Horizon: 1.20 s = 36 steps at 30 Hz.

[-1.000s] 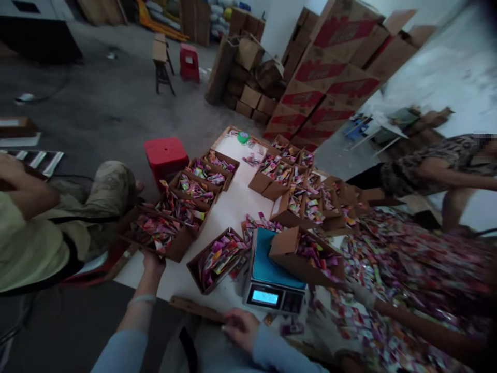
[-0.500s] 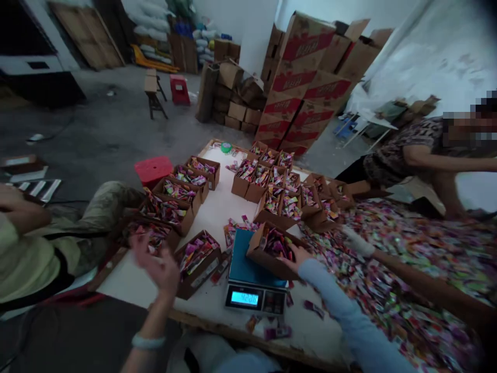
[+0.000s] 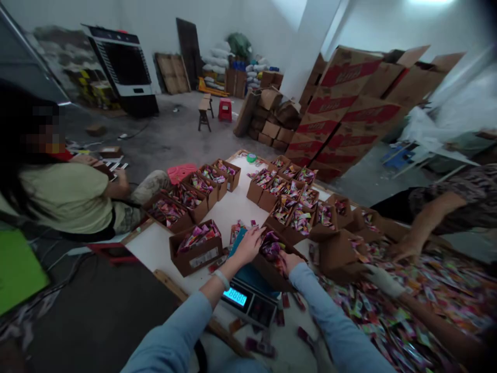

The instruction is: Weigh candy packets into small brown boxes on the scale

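Note:
A brown cardboard box (image 3: 272, 272) of small shiny sachets (image 3: 272, 247) sits on the digital scale (image 3: 252, 305), whose display is lit. My left hand (image 3: 249, 246) is at the box's left end, its fingers stretched along the edge by the sachets. Over the near right side, my right hand (image 3: 289, 262) has its fingers bent down among the sachets; the fingertips are hidden. To the left of the scale stands another filled box (image 3: 196, 248). Loose sachets (image 3: 260, 346) lie at the table's front.
Filled boxes stand in a row (image 3: 200, 189) on the left and in a group (image 3: 287, 191) behind the scale. A heap of sachets (image 3: 435, 295) covers the right. A gloved co-worker's hand (image 3: 384, 280) and another person's hand (image 3: 406, 248) reach there. A seated person (image 3: 73, 191) is at left.
My left hand has moved right from over the table's left side to the box on the scale. My right hand stays at that box. The view has swung left.

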Available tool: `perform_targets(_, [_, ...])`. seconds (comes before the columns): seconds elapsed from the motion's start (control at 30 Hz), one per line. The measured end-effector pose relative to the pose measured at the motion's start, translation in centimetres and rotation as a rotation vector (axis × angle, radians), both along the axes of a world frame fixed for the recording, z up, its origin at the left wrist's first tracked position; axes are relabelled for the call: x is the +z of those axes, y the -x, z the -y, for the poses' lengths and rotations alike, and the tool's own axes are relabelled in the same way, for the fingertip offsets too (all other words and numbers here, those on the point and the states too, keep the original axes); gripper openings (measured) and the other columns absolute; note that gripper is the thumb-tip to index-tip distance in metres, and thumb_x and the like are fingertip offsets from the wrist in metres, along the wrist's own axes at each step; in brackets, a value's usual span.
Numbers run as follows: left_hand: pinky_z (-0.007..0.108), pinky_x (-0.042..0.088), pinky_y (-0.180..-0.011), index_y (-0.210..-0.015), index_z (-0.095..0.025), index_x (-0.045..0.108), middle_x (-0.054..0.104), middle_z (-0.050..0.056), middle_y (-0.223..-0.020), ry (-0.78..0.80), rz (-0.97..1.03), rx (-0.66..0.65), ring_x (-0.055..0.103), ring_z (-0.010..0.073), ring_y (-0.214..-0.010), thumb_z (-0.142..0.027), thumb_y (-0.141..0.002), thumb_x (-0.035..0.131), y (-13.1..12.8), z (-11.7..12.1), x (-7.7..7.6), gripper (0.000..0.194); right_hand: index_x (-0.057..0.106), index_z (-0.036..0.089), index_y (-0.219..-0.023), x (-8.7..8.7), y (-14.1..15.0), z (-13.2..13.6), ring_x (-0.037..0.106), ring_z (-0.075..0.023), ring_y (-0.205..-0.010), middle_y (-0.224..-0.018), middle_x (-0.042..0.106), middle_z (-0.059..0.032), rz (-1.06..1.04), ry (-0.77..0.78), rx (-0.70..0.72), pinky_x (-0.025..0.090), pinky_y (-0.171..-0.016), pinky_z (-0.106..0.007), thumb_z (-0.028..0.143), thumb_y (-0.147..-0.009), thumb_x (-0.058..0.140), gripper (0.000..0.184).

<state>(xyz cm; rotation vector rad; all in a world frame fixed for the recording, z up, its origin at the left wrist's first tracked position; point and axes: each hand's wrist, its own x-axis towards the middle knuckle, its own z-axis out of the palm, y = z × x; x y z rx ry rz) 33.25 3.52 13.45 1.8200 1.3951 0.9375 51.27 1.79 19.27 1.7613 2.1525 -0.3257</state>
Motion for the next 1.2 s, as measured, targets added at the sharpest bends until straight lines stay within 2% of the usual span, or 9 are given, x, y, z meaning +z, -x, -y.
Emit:
perform_targets(0.13, [0.044, 0.028, -0.108, -0.133, -0.022, 0.042, 0.044, 0.011, -0.138, -0.005, -0.022, 0.016, 0.036, 0.0210, -0.129, -0.024, -0.087, 0.033, 0.7, 0.5, 0.2, 0.046, 0.058, 0.022, -0.111, 0.0, -0.1, 0.5, 0.067, -0.0253, -0.081, -0.090, 0.070, -0.0138, 0.059, -0.010, 0.077, 0.047, -0.068, -0.035, 0.032, -0.091, 0.031, 0.035])
perform_targets(0.27, [0.043, 0.028, -0.109, -0.134, -0.021, 0.040, 0.044, 0.011, -0.138, 0.002, -0.036, 0.013, 0.037, 0.0207, -0.129, -0.022, -0.087, 0.033, 1.0, 0.8, 0.3, 0.048, 0.061, 0.023, -0.101, 0.3, 0.1, 0.4, 0.067, -0.0235, -0.077, -0.085, 0.072, -0.0112, 0.107, -0.107, 0.165, 0.044, -0.062, -0.030, 0.035, -0.092, 0.024, 0.040])
perform_targets(0.4, [0.042, 0.028, -0.109, -0.135, -0.019, 0.038, 0.045, 0.012, -0.137, -0.024, -0.019, -0.019, 0.038, 0.0210, -0.128, -0.022, -0.086, 0.034, 1.3, 1.0, 0.6, 0.050, 0.060, 0.020, -0.102, 1.1, 0.1, 0.4, 0.067, -0.0211, -0.074, -0.084, 0.072, -0.0111, 0.104, -0.165, 0.158, 0.038, -0.057, -0.026, 0.029, -0.092, 0.026, 0.037])
perform_targets(0.57, [0.039, 0.029, -0.109, -0.136, -0.018, 0.036, 0.046, 0.011, -0.135, -0.074, -0.020, -0.058, 0.040, 0.0201, -0.125, -0.022, -0.086, 0.034, 2.1, 1.1, 1.3, 0.051, 0.064, 0.021, -0.095, 2.7, -1.0, 0.7, 0.066, -0.0210, -0.070, -0.079, 0.072, -0.0094, 0.052, -0.276, 0.131, 0.033, -0.053, -0.026, 0.038, -0.091, 0.025, 0.043])
perform_targets(0.73, [0.039, 0.030, -0.108, -0.137, -0.020, 0.034, 0.046, 0.010, -0.135, -0.068, -0.031, -0.071, 0.041, 0.0205, -0.124, -0.021, -0.085, 0.036, 2.4, 0.8, 1.6, 0.053, 0.067, 0.019, -0.090, 3.6, -3.5, 0.1, 0.064, -0.0194, -0.066, -0.076, 0.072, -0.0091, -0.077, -0.374, 0.195, 0.035, -0.053, -0.025, 0.039, -0.088, 0.027, 0.045])
perform_targets(0.93, [0.041, 0.031, -0.107, -0.138, -0.018, 0.033, 0.045, 0.013, -0.136, -0.045, -0.045, -0.062, 0.041, 0.0229, -0.124, -0.020, -0.084, 0.037, 2.4, 0.2, 1.9, 0.054, 0.069, 0.015, -0.083, 4.1, -6.1, -0.2, 0.062, -0.0185, -0.055, -0.068, 0.071, -0.0104, -0.271, -0.574, 0.159, 0.039, -0.051, -0.025, 0.044, -0.085, 0.030, 0.049])
perform_targets(1.07, [0.041, 0.029, -0.108, -0.138, -0.018, 0.031, 0.044, 0.012, -0.137, -0.044, -0.062, -0.081, 0.040, 0.0223, -0.126, -0.022, -0.085, 0.036, 2.4, 0.2, 2.3, 0.053, 0.069, 0.014, -0.074, 4.4, -6.5, -0.1, 0.061, -0.0170, -0.049, -0.061, 0.069, -0.0095, -0.413, -0.679, 0.174, 0.041, -0.049, -0.025, 0.046, -0.085, 0.029, 0.052])
perform_targets(1.2, [0.040, 0.029, -0.108, -0.138, -0.018, 0.032, 0.044, 0.012, -0.138, -0.041, -0.058, -0.093, 0.039, 0.0214, -0.127, -0.024, -0.086, 0.036, 2.2, 0.3, 2.6, 0.053, 0.069, 0.016, -0.073, 4.3, -6.4, 0.0, 0.060, -0.0169, -0.046, -0.058, 0.068, -0.0081, -0.465, -0.763, 0.184, 0.041, -0.048, -0.025, 0.049, -0.085, 0.030, 0.053])
